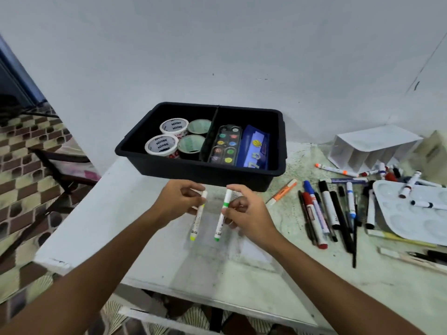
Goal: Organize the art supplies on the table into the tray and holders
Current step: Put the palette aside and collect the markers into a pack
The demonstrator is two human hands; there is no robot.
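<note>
My left hand (pixel 177 201) pinches a white marker with a yellow tip (pixel 197 221), held upright over the table. Beside it, my right hand (pixel 246 211) pinches a white marker with a green band and green tip (pixel 222 220). Both hands hover just in front of the black tray (pixel 193 166). The tray's left compartment holds several tape rolls (pixel 169 139). Its right compartment holds a watercolour set (pixel 226 145) and a blue case (pixel 255 147). A white divided holder (pixel 370 146) stands at the back right.
Several loose markers and pens (pixel 326 209) lie on the table right of my hands, with an orange highlighter (pixel 281 192) nearer the tray. A white paint palette (pixel 416 211) with markers on it sits at the far right. A chair (pixel 65 170) stands left of the table.
</note>
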